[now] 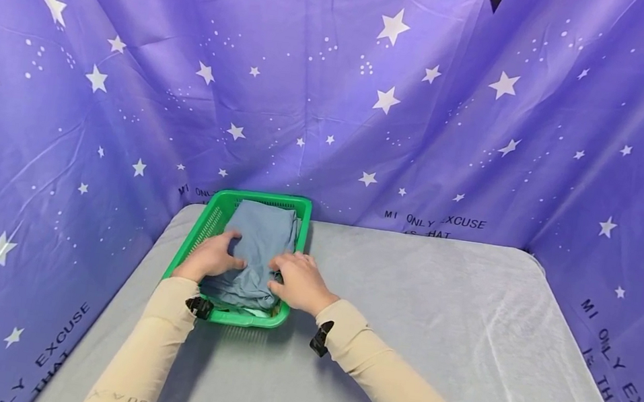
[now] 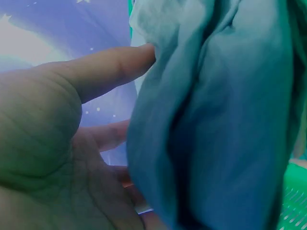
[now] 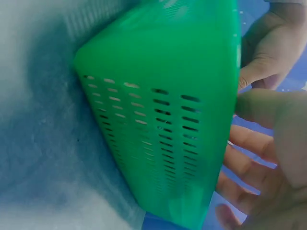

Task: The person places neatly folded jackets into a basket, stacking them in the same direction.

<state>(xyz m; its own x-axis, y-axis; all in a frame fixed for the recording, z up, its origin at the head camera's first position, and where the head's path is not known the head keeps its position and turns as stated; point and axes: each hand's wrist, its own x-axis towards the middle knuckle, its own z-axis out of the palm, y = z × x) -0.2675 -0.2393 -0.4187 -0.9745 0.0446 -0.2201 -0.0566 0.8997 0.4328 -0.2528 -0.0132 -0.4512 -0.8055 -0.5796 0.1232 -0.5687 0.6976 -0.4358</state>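
Observation:
A folded blue-grey cloth (image 1: pixel 261 234) lies in a green plastic basket (image 1: pixel 305 219), its near end bunched and wrinkled. My left hand (image 1: pixel 209 258) reaches over the basket's left side, fingers spread at the cloth. In the left wrist view, the straight thumb (image 2: pixel 112 67) touches the edge of the cloth (image 2: pixel 220 120), and the other fingers are partly hidden behind it. At the basket's right rim is my right hand (image 1: pixel 301 283), fingers extended over the edge beside the cloth. The right wrist view shows its loosely spread fingers (image 3: pixel 247 167) partly hidden by the slotted basket wall (image 3: pixel 144 115).
The basket stands at the back left of a table (image 1: pixel 416 322) covered in grey cloth. A purple curtain (image 1: pixel 324 92) with white stars surrounds the back and both sides. Beneath the folded cloth, some paler fabric (image 1: pixel 249 311) shows at the basket's near end.

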